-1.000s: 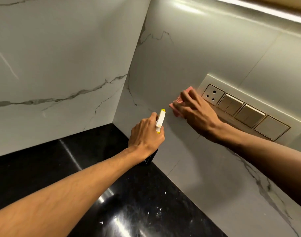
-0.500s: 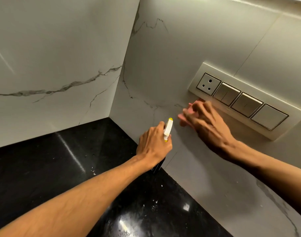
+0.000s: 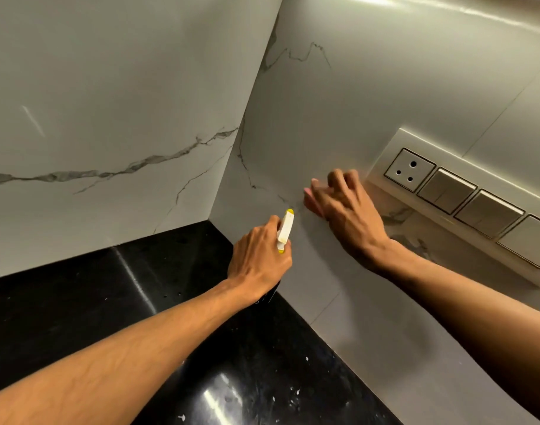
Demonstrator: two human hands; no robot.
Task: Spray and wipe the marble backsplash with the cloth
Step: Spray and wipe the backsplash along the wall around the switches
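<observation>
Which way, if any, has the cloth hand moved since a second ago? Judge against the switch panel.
Yes. The right hand, holding the cloth, has slid left, away from the switch panel, toward the backsplash corner.

The backsplash (image 3: 109, 87) is white marble with thin grey veins, smooth and polished to a soft sheen that catches a pale streak of light near the top. The tabletop (image 3: 78, 302) is black stone, smooth and highly glossy, mirroring bright glare and flecked with small white specks. The switch plate (image 3: 394, 142) looks like cream plastic with a satin finish, its rockers faintly shiny. The sprayer (image 3: 285, 230) head is smooth white and yellow plastic. The cloth (image 3: 307, 190) shows only a pink matt edge, its weave too blurred to tell
</observation>
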